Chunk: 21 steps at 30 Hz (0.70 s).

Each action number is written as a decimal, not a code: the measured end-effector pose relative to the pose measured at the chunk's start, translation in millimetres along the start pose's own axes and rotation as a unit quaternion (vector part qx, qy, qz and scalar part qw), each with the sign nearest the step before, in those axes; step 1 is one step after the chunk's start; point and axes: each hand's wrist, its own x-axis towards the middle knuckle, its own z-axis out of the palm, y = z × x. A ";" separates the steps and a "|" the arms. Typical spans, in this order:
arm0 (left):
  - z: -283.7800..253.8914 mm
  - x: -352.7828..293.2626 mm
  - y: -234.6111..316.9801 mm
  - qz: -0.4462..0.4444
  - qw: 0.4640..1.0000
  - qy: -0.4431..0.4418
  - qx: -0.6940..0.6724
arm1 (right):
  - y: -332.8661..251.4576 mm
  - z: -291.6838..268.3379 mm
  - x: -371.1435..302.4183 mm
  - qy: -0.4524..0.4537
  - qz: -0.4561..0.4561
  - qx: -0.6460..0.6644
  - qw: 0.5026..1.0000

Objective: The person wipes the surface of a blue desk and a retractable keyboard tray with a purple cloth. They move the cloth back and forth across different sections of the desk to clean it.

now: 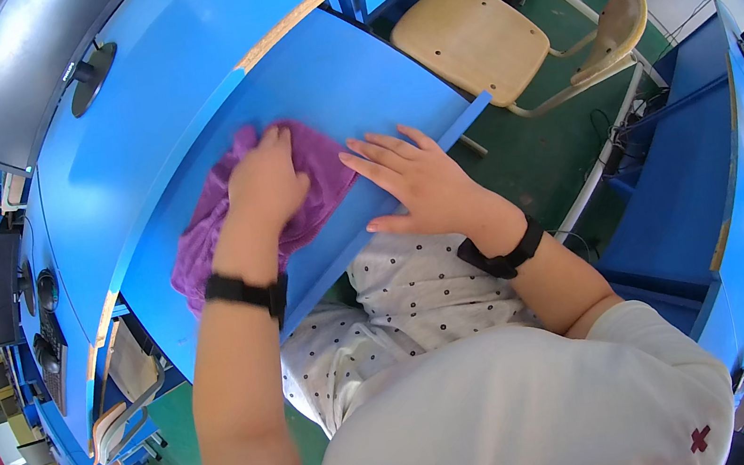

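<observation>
A crumpled purple cloth point(322, 182) lies on a blue pull-out keyboard tray point(340, 75) under the desktop. On top of it rests my left hand point(266, 186), pressing down with fingers bent into the fabric; the fingertips are partly hidden and slightly blurred. My right hand point(422, 183) lies to the right of the cloth, flat and with fingers spread, over the tray and its raised front rim. Its index fingertip is close to the cloth's right edge. Both wrists carry black bands.
Above the tray runs the blue desktop point(177, 60), with a monitor stand point(92, 81) at the far left. A wooden chair point(468, 38) stands beyond the tray's right end. Another blue desk point(672, 200) is at the right, with loose cables near it.
</observation>
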 end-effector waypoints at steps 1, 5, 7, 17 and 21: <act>1.3 -6.7 9.8 0.013 1.000 -0.012 0.000 | 4.6 -2.5 -3.1 -0.005 0.008 -0.001 1.000; -0.9 -22.7 8.5 0.006 1.000 -0.022 -0.008 | -1.2 -3.4 -1.4 -0.009 0.003 -0.005 1.000; -0.9 -7.7 -3.5 -0.003 1.000 -0.002 -0.004 | -6.8 -1.4 2.3 -0.008 -0.005 -0.002 1.000; -8.0 -21.3 20.7 -0.006 0.997 -0.053 -0.058 | 3.0 -2.8 -5.3 -0.006 0.012 0.002 1.000; 1.0 10.2 -14.8 -0.026 0.997 -0.007 -0.078 | -4.9 -2.4 2.1 -0.006 0.000 0.006 1.000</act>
